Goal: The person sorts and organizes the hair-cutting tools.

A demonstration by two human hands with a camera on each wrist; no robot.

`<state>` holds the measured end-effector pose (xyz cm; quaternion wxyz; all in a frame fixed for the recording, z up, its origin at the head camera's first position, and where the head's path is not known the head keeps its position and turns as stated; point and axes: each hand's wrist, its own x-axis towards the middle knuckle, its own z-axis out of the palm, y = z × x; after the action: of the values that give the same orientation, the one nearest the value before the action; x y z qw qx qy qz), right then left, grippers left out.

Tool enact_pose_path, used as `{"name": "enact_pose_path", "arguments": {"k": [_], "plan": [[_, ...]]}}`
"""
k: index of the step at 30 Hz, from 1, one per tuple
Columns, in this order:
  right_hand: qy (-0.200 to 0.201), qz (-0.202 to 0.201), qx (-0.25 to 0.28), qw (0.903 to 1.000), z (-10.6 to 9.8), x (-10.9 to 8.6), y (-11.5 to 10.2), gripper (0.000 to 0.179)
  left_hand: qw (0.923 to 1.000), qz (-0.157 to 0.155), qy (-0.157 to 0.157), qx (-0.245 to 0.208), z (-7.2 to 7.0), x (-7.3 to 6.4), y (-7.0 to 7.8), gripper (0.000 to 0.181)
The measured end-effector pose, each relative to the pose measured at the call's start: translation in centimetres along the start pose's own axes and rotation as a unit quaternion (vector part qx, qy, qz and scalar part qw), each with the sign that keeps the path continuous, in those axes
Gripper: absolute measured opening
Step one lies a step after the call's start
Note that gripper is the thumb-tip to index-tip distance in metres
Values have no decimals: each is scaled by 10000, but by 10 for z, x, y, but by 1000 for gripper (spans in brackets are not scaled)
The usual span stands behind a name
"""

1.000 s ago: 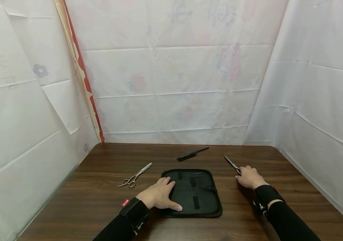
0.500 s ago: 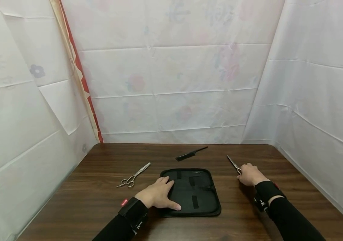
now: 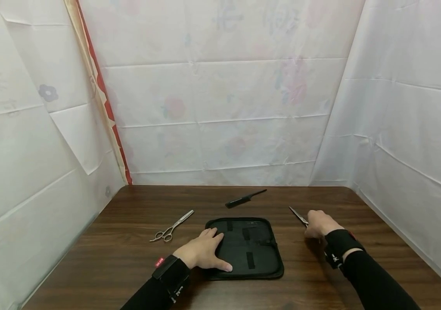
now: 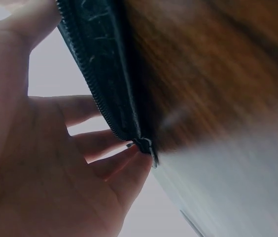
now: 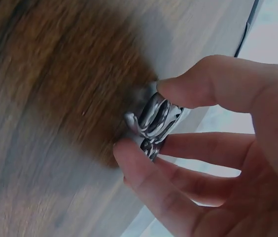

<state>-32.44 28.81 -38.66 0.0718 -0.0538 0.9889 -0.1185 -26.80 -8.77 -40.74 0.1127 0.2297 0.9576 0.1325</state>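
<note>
My left hand (image 3: 203, 251) lies spread over the left edge of an open black zip case (image 3: 250, 254). The zipper edge of the case (image 4: 102, 74) shows under its fingers in the left wrist view. At the right, my right hand (image 3: 320, 224) pinches a pair of silver scissors (image 3: 298, 215) by the finger rings, the blades pointing away to the back left. In the right wrist view the scissors' rings (image 5: 155, 118) sit between thumb and fingers, close over the table. Elastic loops (image 3: 250, 260) line the inside of the case.
Silver thinning scissors (image 3: 173, 226) lie left of the case. A black tail comb (image 3: 243, 199) lies behind it. The wooden table (image 3: 147, 275) is enclosed by white sheeting (image 3: 220, 94) at the back and both sides.
The right hand has tilted a little, and the tips of the scissors have dropped slightly toward me. The left hand and the case have stayed put.
</note>
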Motion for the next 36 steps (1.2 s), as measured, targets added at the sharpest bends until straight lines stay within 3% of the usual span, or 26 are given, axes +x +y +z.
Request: {"name": "enact_pose_path", "arguments": {"k": [27, 36], "plan": [[310, 23, 229, 9993, 11, -3, 1, 25, 10000, 16, 44, -42, 1, 0, -1, 97], [447, 100, 544, 9975, 13, -6, -4, 33, 9999, -21, 25, -135, 1, 0, -3, 97]]}}
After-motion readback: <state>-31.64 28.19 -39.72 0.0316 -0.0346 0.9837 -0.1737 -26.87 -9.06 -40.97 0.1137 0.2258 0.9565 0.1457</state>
